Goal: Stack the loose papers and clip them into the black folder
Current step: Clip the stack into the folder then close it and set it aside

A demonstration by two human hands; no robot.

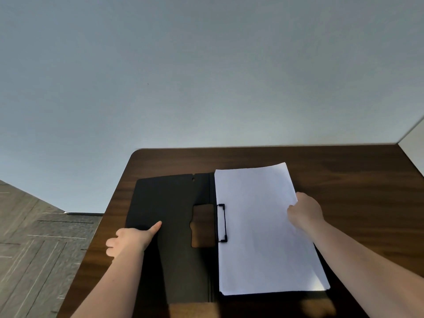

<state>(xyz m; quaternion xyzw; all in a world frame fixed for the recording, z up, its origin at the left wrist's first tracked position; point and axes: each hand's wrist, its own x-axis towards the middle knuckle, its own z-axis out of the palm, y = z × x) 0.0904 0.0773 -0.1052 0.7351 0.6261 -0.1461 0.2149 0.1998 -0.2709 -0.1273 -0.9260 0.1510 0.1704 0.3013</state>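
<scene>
Folder [169, 237], open on my table [344, 180]: left hand [130, 239] presses its cover, one finger out; right hand [305, 212] grips papers' [259, 226] edge beside clip [222, 223].

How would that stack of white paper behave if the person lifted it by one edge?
The paper stack would probably droop: its far corner already curls upward. The sheets may fan apart, since the near right edges look offset. The right hand grips just one side.

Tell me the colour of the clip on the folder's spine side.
Black, like the folder; the clip shows best against the white papers in the head view.
</scene>
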